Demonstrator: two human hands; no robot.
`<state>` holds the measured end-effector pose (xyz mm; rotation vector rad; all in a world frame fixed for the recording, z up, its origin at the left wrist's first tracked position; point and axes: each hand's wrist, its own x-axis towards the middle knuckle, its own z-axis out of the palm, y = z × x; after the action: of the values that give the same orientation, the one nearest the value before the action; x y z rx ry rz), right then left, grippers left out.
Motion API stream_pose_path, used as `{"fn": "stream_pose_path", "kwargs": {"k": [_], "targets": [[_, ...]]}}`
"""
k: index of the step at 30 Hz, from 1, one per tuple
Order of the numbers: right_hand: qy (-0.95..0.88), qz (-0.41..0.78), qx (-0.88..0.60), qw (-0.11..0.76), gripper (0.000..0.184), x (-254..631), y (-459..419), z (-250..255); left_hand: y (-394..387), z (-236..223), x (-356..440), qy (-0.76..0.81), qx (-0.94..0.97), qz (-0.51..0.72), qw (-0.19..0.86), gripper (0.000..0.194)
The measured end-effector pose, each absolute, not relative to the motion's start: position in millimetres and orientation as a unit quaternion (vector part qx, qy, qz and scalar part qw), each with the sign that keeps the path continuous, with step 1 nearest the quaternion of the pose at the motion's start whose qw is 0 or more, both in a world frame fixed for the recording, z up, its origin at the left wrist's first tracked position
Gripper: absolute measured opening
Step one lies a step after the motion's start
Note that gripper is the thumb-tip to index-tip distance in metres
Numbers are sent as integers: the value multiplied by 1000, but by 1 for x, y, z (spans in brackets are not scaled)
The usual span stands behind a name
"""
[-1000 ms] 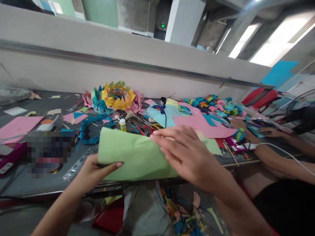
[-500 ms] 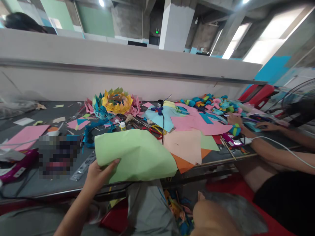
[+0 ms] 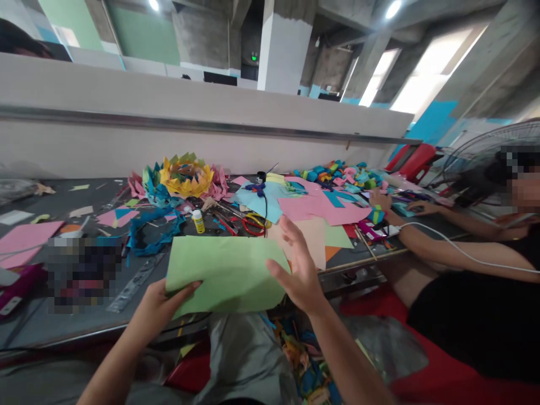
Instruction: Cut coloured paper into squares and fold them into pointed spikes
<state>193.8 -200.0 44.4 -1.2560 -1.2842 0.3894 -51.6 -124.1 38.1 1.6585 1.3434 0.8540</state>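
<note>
Left hand [image 3: 162,305] pinches green paper [image 3: 230,273]; label [image 3: 199,228] on yellow tube [image 3: 198,221] illegible.

Matt, smooth paper forms the green sheet [image 3: 232,270] over the front edge of the desk [image 3: 80,324] and the pink sheet [image 3: 29,242] at left; the yellow ring [image 3: 188,183], near the back edge, is sharply folded matt paper. Plastics: glossy glue stick [image 3: 198,223], transparent, shiny strip [image 3: 133,285] near the front edge, and crinkled film [image 3: 17,194] toward the back edge, far left. The desk top looks matt, the rail [image 3: 169,121] beyond its back edge dull metal, the trousers [image 3: 242,354] below its front edge creased, matt cloth.
</note>
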Motion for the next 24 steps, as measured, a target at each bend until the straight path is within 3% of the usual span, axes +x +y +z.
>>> {"fn": "stream_pose_path", "kwargs": {"k": [2, 4, 8, 11, 16, 19, 24], "targets": [[-517, 188, -575, 606, 78, 207, -180, 18, -127, 43, -58, 520, 683, 347, 378, 29], [-450, 291, -574, 619, 86, 218, -175, -10, -128, 47, -64, 504, 701, 359, 354, 27], [-394, 488, -453, 633, 69, 226, -184, -40, -129, 48, -71, 514, 688, 402, 318, 27], [-383, 486, -441, 651, 55, 227, -182, -32, -127, 47, -71, 552, 626, 454, 311, 32], [-396, 435, -429, 686, 65, 235, -160, 6, -116, 47, -74, 583, 494, 498, 409, 35], [-441, 453, -417, 653, 66, 237, -150, 14, -105, 39, -78, 570, 442, 515, 463, 37], [-459, 497, -448, 585, 46, 232, -138, -11, -93, 12, -83, 577, 476, 493, 444, 39]]}}
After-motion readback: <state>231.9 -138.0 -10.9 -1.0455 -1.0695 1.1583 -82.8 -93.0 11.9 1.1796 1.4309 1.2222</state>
